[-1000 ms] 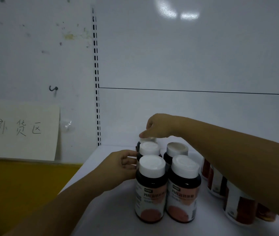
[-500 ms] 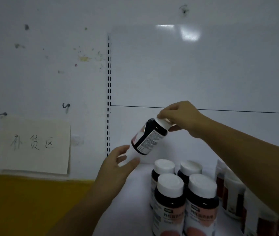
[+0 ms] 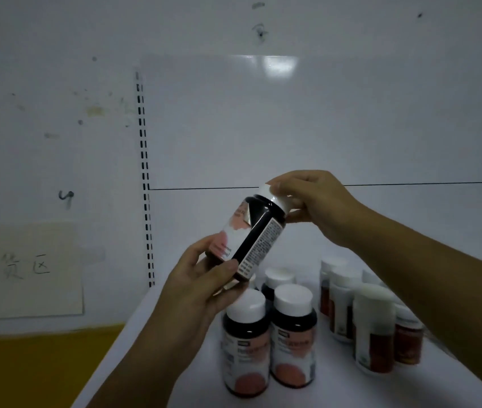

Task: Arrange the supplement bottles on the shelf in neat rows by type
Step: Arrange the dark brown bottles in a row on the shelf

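A dark supplement bottle (image 3: 256, 231) with a white cap and a pink-and-white label is held tilted in the air above the white shelf (image 3: 151, 334). My right hand (image 3: 313, 201) grips its cap from the right. My left hand (image 3: 201, 278) holds its base from below, thumb across the label. Beneath them stand three matching dark bottles: a front pair (image 3: 247, 343) (image 3: 292, 334) and one behind (image 3: 278, 279). To the right stands a group of white-bodied bottles with red labels (image 3: 373, 328), partly hidden by my right forearm.
The white back panel (image 3: 292, 128) rises behind the shelf, with a slotted upright strip (image 3: 144, 178) at its left edge. Further left, a paper sign with handwriting (image 3: 25, 266) hangs on the wall above a yellow surface (image 3: 36, 369).
The right hand has lifted the bottle from the back of the group and tilted it. The left hand, open half a second ago, now holds the bottle's base.
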Motion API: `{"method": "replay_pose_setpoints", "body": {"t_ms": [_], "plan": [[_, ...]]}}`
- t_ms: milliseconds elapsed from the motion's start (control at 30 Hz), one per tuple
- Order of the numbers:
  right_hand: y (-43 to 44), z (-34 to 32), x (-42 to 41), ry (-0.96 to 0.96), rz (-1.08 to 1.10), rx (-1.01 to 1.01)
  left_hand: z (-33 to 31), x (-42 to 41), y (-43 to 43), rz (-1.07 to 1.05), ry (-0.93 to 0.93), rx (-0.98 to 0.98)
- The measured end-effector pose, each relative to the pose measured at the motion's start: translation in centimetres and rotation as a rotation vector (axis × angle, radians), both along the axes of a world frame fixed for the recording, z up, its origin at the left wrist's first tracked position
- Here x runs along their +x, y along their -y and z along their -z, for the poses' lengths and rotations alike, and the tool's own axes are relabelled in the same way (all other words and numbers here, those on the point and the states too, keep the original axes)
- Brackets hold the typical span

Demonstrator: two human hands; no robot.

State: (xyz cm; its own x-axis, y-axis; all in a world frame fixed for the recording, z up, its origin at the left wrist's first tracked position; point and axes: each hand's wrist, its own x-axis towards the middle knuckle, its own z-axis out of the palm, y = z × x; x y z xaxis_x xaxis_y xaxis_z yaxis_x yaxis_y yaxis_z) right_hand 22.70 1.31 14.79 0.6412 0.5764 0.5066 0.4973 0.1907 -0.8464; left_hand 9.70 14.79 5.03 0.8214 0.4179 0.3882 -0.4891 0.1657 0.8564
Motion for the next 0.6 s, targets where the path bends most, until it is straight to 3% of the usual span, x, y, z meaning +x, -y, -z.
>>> {"method": "replay_pose_setpoints", "body": {"t_ms": [267, 433, 600], "plan": [[15.7, 2.3, 1.0, -0.005, 0.128, 0.066, 1.3, 3.5, 14.2, 0.223, 0.009, -0.111], [30.2, 5.2, 1.5, 0.048, 0.307, -0.007, 4.9, 8.5, 27.2, 0.562, -0.081, -0.25], [42.8, 9.3, 2.1, -0.049, 0.545, 0.018, 9.3, 12.9, 39.5, 0.9, -0.212, -0.521]]}}
